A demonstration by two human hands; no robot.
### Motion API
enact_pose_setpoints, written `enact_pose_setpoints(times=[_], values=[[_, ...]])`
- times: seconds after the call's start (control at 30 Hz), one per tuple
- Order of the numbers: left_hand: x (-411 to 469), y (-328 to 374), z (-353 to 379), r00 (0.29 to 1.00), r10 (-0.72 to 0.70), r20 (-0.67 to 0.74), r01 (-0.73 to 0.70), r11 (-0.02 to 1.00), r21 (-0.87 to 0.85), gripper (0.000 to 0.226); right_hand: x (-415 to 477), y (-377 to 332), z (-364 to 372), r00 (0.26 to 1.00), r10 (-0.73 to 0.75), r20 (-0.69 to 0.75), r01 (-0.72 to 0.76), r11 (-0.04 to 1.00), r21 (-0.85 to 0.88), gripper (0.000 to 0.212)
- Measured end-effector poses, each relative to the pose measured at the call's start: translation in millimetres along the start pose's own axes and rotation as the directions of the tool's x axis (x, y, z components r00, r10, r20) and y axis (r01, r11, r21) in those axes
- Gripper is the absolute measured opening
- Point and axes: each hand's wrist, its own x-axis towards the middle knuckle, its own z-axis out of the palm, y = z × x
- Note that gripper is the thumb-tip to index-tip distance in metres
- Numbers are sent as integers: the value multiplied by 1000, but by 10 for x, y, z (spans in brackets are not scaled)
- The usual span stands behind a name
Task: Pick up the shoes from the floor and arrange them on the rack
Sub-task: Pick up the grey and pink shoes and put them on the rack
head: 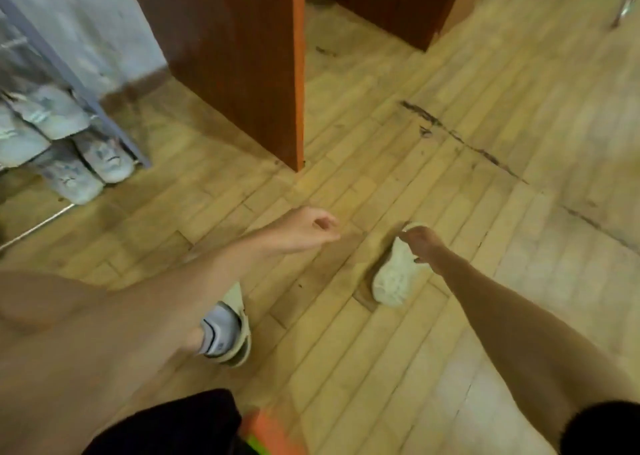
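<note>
Hidden or unclear: whole view motion-blurred; shoe rack [114, 122] cut off at the left edge, so only part of its frame and shelves shows.
Right hand [424, 243]: grip closed on the heel end of a white sneaker [393, 278] lying on the floor.
Left hand [308, 227]: fingers curled together, holding nothing, above the floor.
Rack contents: pale sneakers [52, 115], toes outward.
Floor [381, 368]: worn light wooden planks, dark scuffed seam.
Room: reddish-brown wooden panel [242, 56] standing near the rack.

Worn wooden plank floor [398, 333], dark crack [460, 139] running across it, reddish-brown wooden panels [239, 56], pale wall [86, 14]
</note>
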Motion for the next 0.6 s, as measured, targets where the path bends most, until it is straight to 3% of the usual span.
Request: enact_pose_setpoints(times=[0.1, 0.2, 0.3, 0.43, 0.53, 0.6], values=[[-20, -261, 228, 997, -73, 38, 73, 997, -6, 36, 43, 585, 275, 980, 194, -39, -191, 978, 84, 54], [-93, -566, 299, 987, -154, 45, 156, 987, -26, 34, 137, 810, 598, 929, 362, 79, -370, 900, 231, 59], [-94, -789, 250, 966, -255, 37, 255, 967, -10, 33, 207, 755, 744, 910, 392, 132, -414, 866, 280, 55], [-6, -950, 186, 946, -315, -78, 309, 948, -77, 28, 226, 659, 717, 927, 369, 67, -364, 843, 396, 59], [16, -985, 253, 940, -330, -83, 324, 943, -78, 26, 147, 557, 786, 961, 196, -198, -176, 978, 113, 68], [11, -1000, 314, 938, -340, -72, 336, 940, -61, 23, 56, 492, 906, 969, -3, -248, -14, 998, -67, 66]])
